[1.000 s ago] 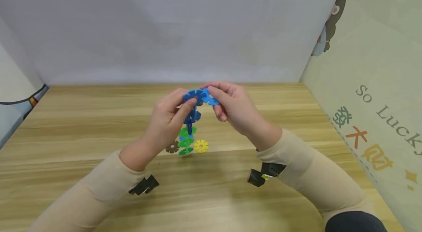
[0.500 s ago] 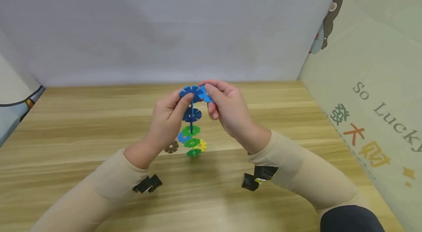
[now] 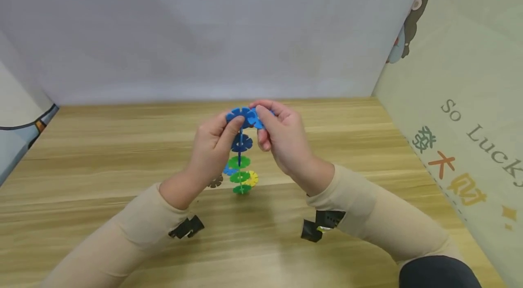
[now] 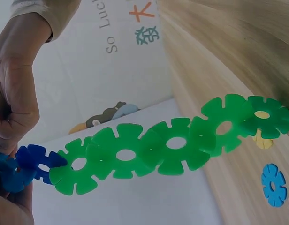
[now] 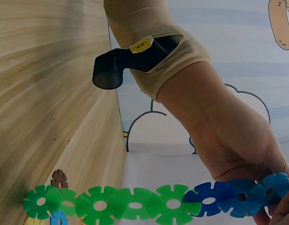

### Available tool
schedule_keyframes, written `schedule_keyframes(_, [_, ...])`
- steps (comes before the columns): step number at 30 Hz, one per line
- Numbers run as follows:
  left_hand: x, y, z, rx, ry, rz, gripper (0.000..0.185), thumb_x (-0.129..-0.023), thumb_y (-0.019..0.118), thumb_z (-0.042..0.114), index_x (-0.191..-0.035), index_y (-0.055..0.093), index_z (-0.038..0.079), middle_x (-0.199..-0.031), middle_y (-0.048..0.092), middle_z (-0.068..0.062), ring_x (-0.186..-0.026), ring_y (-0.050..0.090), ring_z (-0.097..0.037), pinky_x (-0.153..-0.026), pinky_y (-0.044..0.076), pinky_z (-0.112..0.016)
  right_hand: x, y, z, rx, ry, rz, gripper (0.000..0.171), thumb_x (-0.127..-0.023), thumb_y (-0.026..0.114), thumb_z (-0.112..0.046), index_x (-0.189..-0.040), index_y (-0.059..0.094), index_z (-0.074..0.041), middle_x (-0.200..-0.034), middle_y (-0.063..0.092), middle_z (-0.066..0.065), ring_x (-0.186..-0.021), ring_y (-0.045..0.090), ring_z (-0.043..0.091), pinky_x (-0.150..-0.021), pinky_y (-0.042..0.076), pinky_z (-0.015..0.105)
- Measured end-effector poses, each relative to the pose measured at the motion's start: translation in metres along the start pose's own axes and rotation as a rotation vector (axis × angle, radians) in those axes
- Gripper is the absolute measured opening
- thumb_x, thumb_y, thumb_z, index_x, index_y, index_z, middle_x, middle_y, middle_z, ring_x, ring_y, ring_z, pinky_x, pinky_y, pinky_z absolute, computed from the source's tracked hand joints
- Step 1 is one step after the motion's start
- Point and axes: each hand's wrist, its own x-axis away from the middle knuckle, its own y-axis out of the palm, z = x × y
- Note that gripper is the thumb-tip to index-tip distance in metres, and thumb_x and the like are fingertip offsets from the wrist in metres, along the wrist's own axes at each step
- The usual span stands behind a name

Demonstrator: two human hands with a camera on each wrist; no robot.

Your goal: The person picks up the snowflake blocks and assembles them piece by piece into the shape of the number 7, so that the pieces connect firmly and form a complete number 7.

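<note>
Pinching disc chain point(image 3: 241, 151), left hand point(image 3: 210, 147), right hand point(image 3: 282, 140)

A wooden table point(image 3: 102, 151) meets a plain grey backdrop point(image 3: 204, 29) and a cartoon-printed side panel point(image 3: 461, 97).

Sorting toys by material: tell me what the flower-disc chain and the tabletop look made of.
Chain of flower discs: apparently moulded plastic, smooth with a slight sheen; uniform green and blue colour, crisp notched edges and thin flat profiles. Tabletop: looks like wood or wood-look laminate, matte; long pale grain streaks show, but the pictures cannot settle which.
</note>
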Motion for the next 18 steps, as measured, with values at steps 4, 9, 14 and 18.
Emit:
schedule_keyframes(4, [-0.001,0.002,0.002,-0.002,0.041,-0.002,0.023,-0.097,0.049,0.008,-0.077,0.057,-0.001,-0.061,0.045,-0.003,-0.05,0.042,-0.014,-0.046,0.038,-0.022,0.003,0.0,-0.004,0.007,0.006,-0.017,0.017,-0.098,0.046,-0.004,-0.105,0.053,0.01,-0.049,0.047,-0.002,-0.038,0.041,0.006,-0.038,0.034,0.015])
schedule_keyframes(9, [-0.003,-0.003,0.005,-0.004,0.031,-0.049,0.024,-0.097,0.05,0.013,-0.077,0.055,0.001,-0.059,0.04,-0.001,-0.049,0.038,-0.014,-0.045,0.034,-0.023,0.003,-0.004,-0.008,0.029,0.034,-0.07,0.021,-0.099,0.043,-0.007,-0.108,0.052,0.01,-0.058,0.049,0.001,-0.044,0.043,0.007,-0.042,0.037,0.015])
schedule_keyframes(14, [-0.003,-0.013,0.004,-0.016,-0.018,-0.066,0.02,-0.097,0.051,0.009,-0.081,0.059,0.0,-0.058,0.041,-0.002,-0.049,0.04,-0.014,-0.044,0.035,-0.023,0.001,-0.01,-0.006,0.127,0.052,-0.146,0.028,-0.101,0.042,-0.013,-0.113,0.054,0.008,-0.064,0.051,0.004,-0.049,0.044,0.01,-0.046,0.04,0.018])
schedule_keyframes(18, [-0.004,-0.02,0.001,-0.015,-0.075,-0.041,0.024,-0.098,0.049,0.012,-0.079,0.058,0.0,-0.058,0.04,-0.005,-0.047,0.039,-0.015,-0.043,0.035,-0.023,-0.005,-0.021,0.001,0.249,0.049,-0.171,0.033,-0.102,0.038,-0.021,-0.112,0.055,0.006,-0.062,0.051,0.005,-0.05,0.045,0.013,-0.05,0.042,0.022])
